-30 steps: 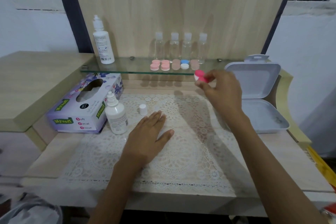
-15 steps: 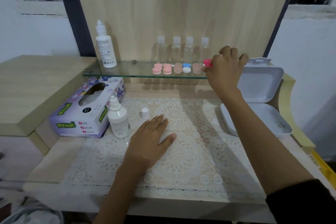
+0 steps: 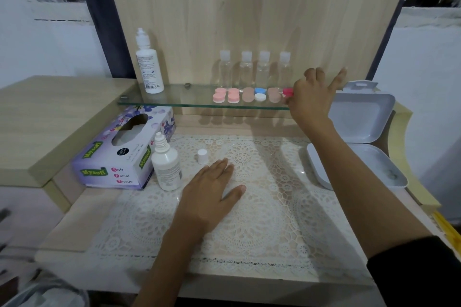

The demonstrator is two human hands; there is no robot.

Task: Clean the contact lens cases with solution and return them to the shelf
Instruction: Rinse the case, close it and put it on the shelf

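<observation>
A: Right thumb and forefinger pinch the red case. The other fingers are loosely curled and the little finger sticks out toward the wall.

B: Is the case down on the glass?

A: It is at the level of the shelf, at the right end of the row and just beside the last beige case. Whether its base touches the glass cannot be told, because the right hand covers that side.

B: What has changed?

A: A second ago the hand held the case lower, in front of the shelf edge and over the mat. Half a second ago it was at shelf height. Now it is in line with the other cases.

B: And the left hand?

A: The left hand has not moved. It lies palm down on the mat with the fingers straight and close together and the thumb out to the side, holding nothing.

B: What does that mean for the task?

A: It looks like the return step for this case, with only the release left. The solution bottle stands open on the mat with its cap beside it, so more cleaning may follow. Five cases already sit in the row, and from here it cannot be told which of them are clean.

B: Any risk?

A: The case is close to the shelf's right end, so a careless release could tip it off toward the white box.
</observation>
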